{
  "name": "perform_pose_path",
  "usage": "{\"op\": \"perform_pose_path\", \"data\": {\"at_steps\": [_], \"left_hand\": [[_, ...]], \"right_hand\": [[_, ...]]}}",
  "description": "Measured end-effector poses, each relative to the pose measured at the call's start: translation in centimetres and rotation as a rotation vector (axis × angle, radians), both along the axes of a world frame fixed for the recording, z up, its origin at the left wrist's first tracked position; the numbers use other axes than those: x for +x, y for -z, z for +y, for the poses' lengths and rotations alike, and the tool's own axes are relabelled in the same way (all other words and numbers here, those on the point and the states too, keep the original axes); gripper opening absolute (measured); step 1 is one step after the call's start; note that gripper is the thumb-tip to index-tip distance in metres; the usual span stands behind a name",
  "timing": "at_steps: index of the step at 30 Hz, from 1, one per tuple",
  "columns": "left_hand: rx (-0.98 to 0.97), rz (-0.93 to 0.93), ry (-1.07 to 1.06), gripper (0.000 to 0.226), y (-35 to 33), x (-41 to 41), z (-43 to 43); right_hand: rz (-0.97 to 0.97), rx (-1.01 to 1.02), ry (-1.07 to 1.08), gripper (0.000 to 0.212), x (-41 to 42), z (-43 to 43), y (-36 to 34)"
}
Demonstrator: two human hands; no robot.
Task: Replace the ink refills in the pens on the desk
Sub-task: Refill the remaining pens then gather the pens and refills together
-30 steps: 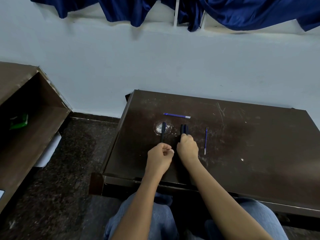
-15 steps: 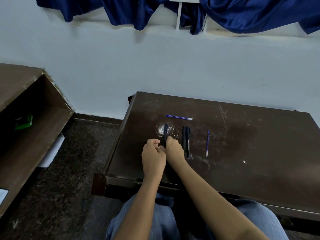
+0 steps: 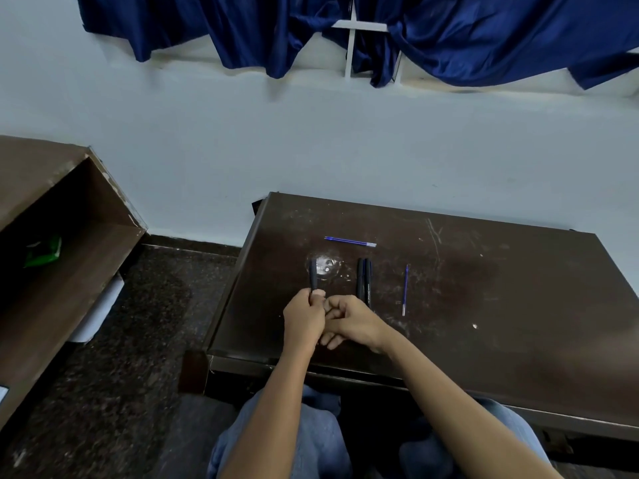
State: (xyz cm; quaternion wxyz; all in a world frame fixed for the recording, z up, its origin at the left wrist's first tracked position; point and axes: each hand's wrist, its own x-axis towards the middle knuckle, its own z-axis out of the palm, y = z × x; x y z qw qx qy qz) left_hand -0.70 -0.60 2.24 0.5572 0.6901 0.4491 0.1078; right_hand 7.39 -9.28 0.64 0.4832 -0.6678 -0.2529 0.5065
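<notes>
Head view: a black pen (image 3: 313,275) is gripped by the left hand (image 3: 304,323) over the left part of the tabletop (image 3: 484,305), about midway between its near and far edges. The fingers curl round the pen's lower end, and the upper barrel sticks out toward the far edge, over a pale worn patch (image 3: 326,264). The right hand (image 3: 351,323) presses against the left one with its fingers curled; whether it holds part of the pen I cannot tell.

Just right of the hands, two more black pens (image 3: 364,281) lie side by side and touching, pointing toward the far edge. Further right and apart from them, a blue refill (image 3: 405,290) lies parallel to them. A second blue refill (image 3: 350,241) lies crosswise, nearer the far edge, beyond the pens.

The dark brown tabletop is scratched and stands against a pale wall (image 3: 311,150). A blue curtain (image 3: 449,39) hangs above. A brown shelf unit (image 3: 69,209) stands to the left, with a green object (image 3: 43,252) inside.
</notes>
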Motion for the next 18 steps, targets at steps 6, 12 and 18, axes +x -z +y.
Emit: {"op": "perform_pose_path", "data": {"at_steps": [6,12,18], "left_hand": [[0.054,0.010,0.086,0.023,-0.1,-0.2,0.0],[0.211,0.169,0.331,0.042,-0.1,-0.2,-0.4],[0.306,0.255,0.290,0.049,0.1,-0.3,0.0]], "right_hand": [[0.034,0.070,0.235,0.022,1.5,-1.4,-1.2],[0.012,0.127,0.403,0.024,2.1,-1.1,-1.1],[0.158,0.138,0.385,0.010,1.8,-0.7,-1.6]]}}
